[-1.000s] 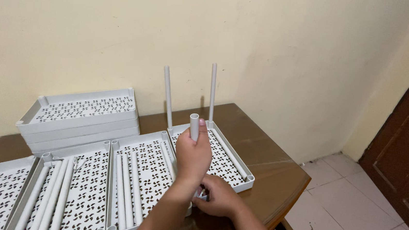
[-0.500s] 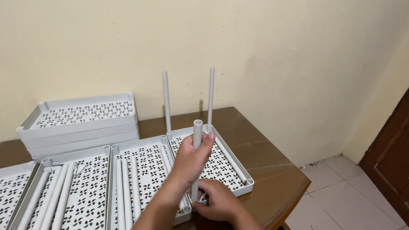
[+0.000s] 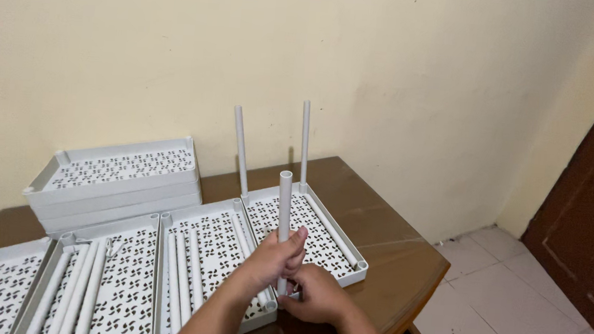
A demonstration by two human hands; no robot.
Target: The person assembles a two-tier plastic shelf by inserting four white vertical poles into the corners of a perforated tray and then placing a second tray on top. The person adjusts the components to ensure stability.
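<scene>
both hands grip: left hand [image 3: 277, 255] wraps the upright white tube [image 3: 284, 205], right hand [image 3: 318, 294] pinches the tray [image 3: 346, 257] corner.

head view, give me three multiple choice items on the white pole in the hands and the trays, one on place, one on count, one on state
1. Where does the foot of the white pole in the left hand stand?
A. at the near left corner of the rightmost tray
B. on the stacked trays
C. on the floor

2. How many poles already stand at that tray's far corners?
A. none
B. two
C. four

3. How is the held pole?
A. lying flat
B. snapped in half
C. upright, gripped by the left hand, with the right hand at its base

Answers: 1 A, its foot meets that corner by the right hand. 2 B, a far left pole and a far right pole rise there. 3 C, it stands vertical in the grip.
</scene>
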